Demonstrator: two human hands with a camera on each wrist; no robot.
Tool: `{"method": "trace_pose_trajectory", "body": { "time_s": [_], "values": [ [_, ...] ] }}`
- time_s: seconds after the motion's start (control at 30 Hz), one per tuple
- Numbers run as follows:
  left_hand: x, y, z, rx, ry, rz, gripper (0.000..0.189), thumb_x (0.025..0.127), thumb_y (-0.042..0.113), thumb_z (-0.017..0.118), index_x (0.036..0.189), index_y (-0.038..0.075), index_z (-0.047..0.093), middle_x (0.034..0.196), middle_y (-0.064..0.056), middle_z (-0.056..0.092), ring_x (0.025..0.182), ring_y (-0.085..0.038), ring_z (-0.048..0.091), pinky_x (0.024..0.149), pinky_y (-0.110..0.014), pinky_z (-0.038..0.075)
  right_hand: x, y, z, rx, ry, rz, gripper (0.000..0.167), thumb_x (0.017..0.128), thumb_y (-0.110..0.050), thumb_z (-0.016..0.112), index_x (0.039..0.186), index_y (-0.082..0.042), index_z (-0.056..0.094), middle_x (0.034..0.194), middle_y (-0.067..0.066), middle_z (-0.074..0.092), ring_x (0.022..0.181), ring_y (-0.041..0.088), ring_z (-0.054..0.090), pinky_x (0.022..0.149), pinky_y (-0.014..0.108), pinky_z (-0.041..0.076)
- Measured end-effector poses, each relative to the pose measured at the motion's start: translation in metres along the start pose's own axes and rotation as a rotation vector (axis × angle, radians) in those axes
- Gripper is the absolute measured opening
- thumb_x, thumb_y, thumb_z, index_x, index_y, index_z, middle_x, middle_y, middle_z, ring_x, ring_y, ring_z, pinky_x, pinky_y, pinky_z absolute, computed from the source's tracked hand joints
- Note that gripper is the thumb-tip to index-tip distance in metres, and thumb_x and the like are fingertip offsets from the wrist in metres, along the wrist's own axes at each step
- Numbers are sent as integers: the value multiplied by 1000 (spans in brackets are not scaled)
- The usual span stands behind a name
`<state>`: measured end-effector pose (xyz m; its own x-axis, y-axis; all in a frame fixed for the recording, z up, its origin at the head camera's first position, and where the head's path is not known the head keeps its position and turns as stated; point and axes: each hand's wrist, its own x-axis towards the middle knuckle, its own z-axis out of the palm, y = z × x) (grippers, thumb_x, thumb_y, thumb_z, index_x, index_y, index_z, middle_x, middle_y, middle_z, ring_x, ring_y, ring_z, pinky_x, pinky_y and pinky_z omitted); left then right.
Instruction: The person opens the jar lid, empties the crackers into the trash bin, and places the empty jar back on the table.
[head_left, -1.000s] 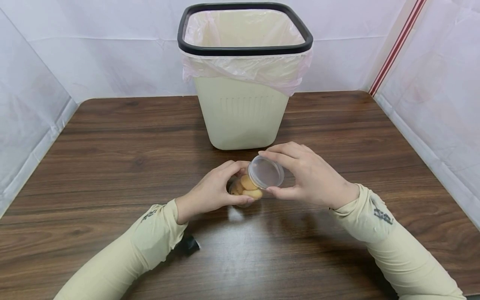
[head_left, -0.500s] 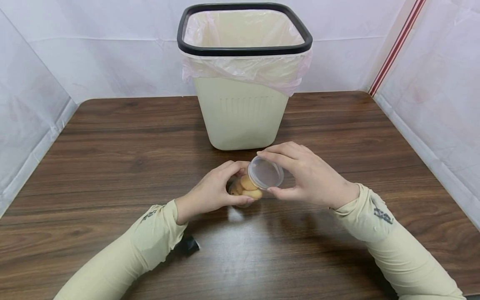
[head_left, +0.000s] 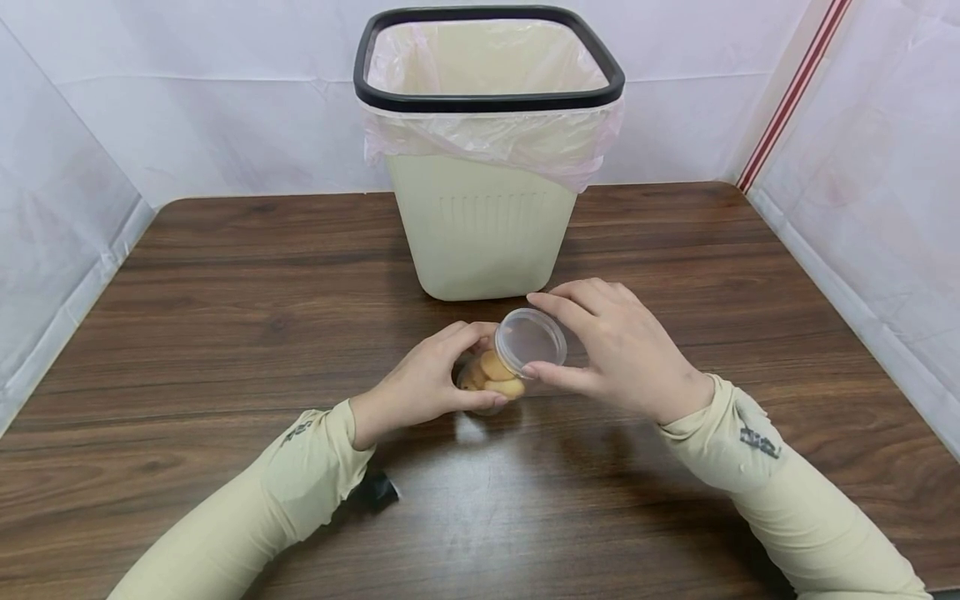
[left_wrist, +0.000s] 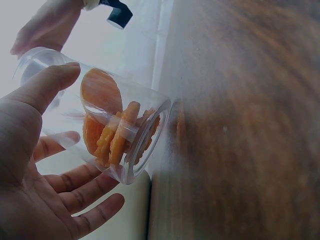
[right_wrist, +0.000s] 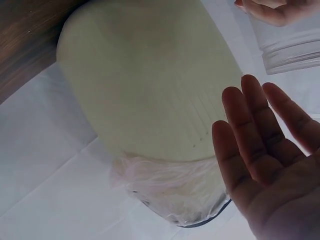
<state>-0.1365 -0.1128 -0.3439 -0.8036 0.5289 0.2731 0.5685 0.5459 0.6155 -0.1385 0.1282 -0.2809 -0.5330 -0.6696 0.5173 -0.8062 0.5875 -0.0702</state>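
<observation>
A clear plastic jar (left_wrist: 75, 115) stands close over the table, several round golden cookies (left_wrist: 117, 125) lying loose towards its base. My left hand (head_left: 420, 379) grips its side, thumb on the near side and fingers round the far side. The jar's round, translucent top (head_left: 531, 342) faces up towards the head camera. Around the top's right edge my right hand (head_left: 622, 346) is spread, the thumb overlapping the rim and the index fingertip raised off it. The right wrist view shows its fingers (right_wrist: 260, 125) extended and apart from the jar's ridged rim (right_wrist: 292, 55).
A cream waste bin (head_left: 487, 225) with a black rim ring and pinkish liner stands right behind the jar. Beside the left sleeve lies a small black object (head_left: 378, 490) on the dark wooden table (head_left: 225, 333). White sheeting (head_left: 225, 108) surrounds the table.
My right hand's fingers have opened away from the jar's top edge, and the hand has shifted slightly up and back. The left hand and the jar have stayed in place.
</observation>
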Motion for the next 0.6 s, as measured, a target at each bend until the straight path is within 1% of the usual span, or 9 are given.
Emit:
{"method": "trace_pose_trajectory", "body": {
  "time_s": [0.1,0.17,0.23,0.33,0.4,0.6],
  "values": [
    [0,0,0,0,2,-2,65,74,33,82,130,16,54,106,0,61,100,-14,57,87,-33,48,0,-3,2,-35,17,33,82,88,-75,30,121,-8,63,106,9,65,97,26,61,83,43,48],
    [0,-1,0,0,3,-2,65,74,33,82,130,15,54,106,-1,61,100,-15,57,87,-33,48,0,-5,3,-48,20,50,85,88,-77,26,119,-8,64,102,9,65,91,26,62,79,42,49],
    [0,-1,0,1,3,-3,66,74,33,82,130,15,54,107,-1,61,100,-15,57,87,-34,49,0,-7,4,-57,25,64,85,87,-78,26,118,-9,65,99,8,65,86,25,62,76,40,49],
    [0,0,0,3,5,5,65,74,34,82,131,15,54,107,-1,61,100,-15,57,88,-34,49,-1,-9,6,-63,40,82,81,86,-77,35,116,-9,66,95,7,65,82,25,61,74,39,49],
    [0,0,0,6,6,4,65,74,34,82,131,15,54,107,-1,61,100,-14,57,88,-34,49,-1,-10,8,-64,54,90,76,85,-75,43,114,-9,66,93,7,64,81,25,61,73,39,49],
    [0,0,0,5,6,4,65,75,35,82,131,16,54,108,0,61,100,-12,56,87,-33,48,-2,-11,13,-70,101,82,63,78,-63,64,110,-8,66,90,7,63,81,26,60,71,38,51]
  ]
}}
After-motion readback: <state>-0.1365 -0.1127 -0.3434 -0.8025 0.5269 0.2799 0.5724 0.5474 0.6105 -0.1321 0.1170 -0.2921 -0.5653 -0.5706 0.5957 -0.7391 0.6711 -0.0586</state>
